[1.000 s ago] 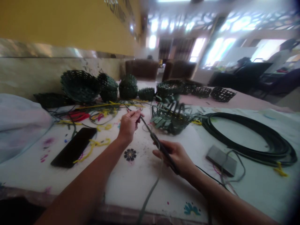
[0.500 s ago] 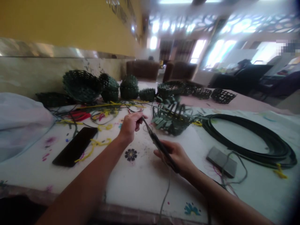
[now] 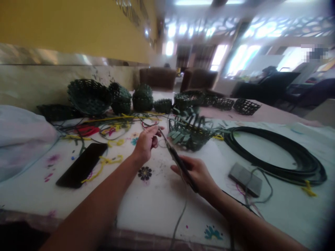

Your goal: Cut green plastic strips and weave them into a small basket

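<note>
Mid-frame, the right hand (image 3: 200, 176) grips a slim dark tool (image 3: 181, 165); the left (image 3: 146, 142) pinches a narrow grey-green strip (image 3: 180, 218). Bare worktop (image 3: 149, 209) fills lower centre, its near edge below.

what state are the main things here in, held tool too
Dark tool: slanted, held in the right hand
Left hand: fingers curled at the dark tool's far end
Nearest basket: unfinished, loose strips sticking out
Large basket: tilted, opening toward the camera
Coil: wound, lying flat
Phone: lying flat, screen dark
Grey block: lying flat
</note>
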### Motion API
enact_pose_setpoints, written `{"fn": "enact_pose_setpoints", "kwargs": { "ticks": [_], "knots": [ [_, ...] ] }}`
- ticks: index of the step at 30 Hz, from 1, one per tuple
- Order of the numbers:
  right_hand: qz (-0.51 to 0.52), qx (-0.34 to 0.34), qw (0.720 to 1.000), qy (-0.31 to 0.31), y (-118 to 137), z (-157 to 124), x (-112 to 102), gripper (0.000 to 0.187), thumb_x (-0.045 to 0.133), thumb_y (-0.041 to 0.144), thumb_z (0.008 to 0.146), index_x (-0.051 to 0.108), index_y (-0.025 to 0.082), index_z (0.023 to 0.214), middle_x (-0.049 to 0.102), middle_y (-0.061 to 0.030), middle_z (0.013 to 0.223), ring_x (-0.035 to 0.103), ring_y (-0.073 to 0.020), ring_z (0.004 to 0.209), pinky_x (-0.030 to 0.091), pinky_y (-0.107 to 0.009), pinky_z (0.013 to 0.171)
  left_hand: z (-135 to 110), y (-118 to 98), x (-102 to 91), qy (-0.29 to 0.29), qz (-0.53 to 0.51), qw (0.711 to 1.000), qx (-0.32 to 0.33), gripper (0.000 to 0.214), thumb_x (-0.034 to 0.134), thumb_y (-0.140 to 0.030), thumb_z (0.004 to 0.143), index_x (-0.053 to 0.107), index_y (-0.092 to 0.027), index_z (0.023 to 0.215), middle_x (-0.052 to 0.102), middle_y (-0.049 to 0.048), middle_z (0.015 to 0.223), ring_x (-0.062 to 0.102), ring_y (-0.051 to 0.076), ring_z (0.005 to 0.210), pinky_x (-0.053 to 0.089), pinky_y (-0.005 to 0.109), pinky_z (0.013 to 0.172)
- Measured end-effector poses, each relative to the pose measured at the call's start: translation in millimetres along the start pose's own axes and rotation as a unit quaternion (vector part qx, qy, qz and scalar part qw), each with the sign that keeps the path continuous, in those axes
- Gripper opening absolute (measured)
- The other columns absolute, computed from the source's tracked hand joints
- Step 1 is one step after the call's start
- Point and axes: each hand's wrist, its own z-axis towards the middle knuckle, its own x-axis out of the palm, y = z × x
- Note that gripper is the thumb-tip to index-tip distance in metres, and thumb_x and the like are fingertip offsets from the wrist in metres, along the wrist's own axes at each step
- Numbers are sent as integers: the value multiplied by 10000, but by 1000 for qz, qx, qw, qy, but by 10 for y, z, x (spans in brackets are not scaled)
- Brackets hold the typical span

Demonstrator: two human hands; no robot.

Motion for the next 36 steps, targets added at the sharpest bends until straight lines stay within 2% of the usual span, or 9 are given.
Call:
{"fn": "enact_pose_setpoints", "kwargs": {
  "ticks": [3, 7, 11, 17, 23, 29, 32, 36],
  "knots": [
    [12, -3, 1000, -24, -36, 20, -16, 318, 723, 403, 747, 672, 135, 912, 410, 49, 620, 345, -95, 561, 277, -230, 506, -16, 40, 25, 1, 31, 999, 30, 155, 648, -284, 780, 614, -138, 818, 582, -12, 726, 333, 18, 390, 271, 177, 368],
    [14, 1, 1000, -11, -78, 26, -38, 301, 716, 403, 762, 664, 148, 915, 424, 53, 599, 358, -97, 530, 280, -232, 489, -36, 57, 34, 26, 101, 993, 60, 177, 669, -302, 747, 600, -139, 740, 605, -4, 687, 363, 30, 397, 289, 191, 372],
    [0, -4, 1000, -2, -87, 27, -39, 295, 721, 411, 765, 664, 149, 888, 437, 43, 626, 362, -99, 551, 283, -235, 507, -35, 34, 12, 29, 114, 992, 45, 126, 653, -260, 711, 611, -141, 708, 577, -16, 617, 356, 38, 387, 281, 197, 365],
    [-5, -18, 1000, -5, -62, 59, -40, 303, 724, 401, 753, 683, 144, 908, 438, 38, 645, 369, -106, 588, 282, -234, 531, -31, 14, 5, 76, 126, 989, 17, 90, 628, -221, 683, 614, -131, 682, 583, -2, 620, 349, 35, 373, 278, 202, 358],
    [45, -2, 999, -4, -22, 25, -19, 285, 720, 400, 742, 655, 150, 861, 424, 43, 624, 355, -100, 565, 287, -229, 518, -41, 13, 27, 85, 109, 990, 10, 105, 638, -227, 694, 591, -135, 670, 574, -11, 623, 343, 28, 384, 286, 195, 369],
    [6, -23, 999, -33, -20, -3, 16, 284, 707, 424, 754, 601, 164, 714, 402, 36, 608, 342, -103, 565, 281, -235, 510, -81, 3, 62, 86, 90, 992, 9, 126, 646, -229, 702, 566, -144, 654, 522, -33, 569, 324, 27, 385, 283, 193, 383],
    [12, -21, 999, -27, -48, 14, 13, 278, 716, 429, 759, 653, 161, 799, 419, 41, 596, 356, -103, 547, 291, -232, 498, -93, 18, 74, 79, 88, 993, 17, 123, 637, -226, 706, 553, -152, 654, 511, -34, 565, 330, 36, 397, 287, 197, 389],
    [13, -28, 999, -33, -100, 37, 8, 325, 749, 427, 746, 703, 156, 921, 486, 27, 648, 399, -109, 580, 314, -229, 506, -92, 34, 84, 36, 98, 993, 58, 105, 611, -226, 711, 543, -166, 658, 477, -40, 552, 383, 62, 448, 345, 199, 432]
  ]
}}
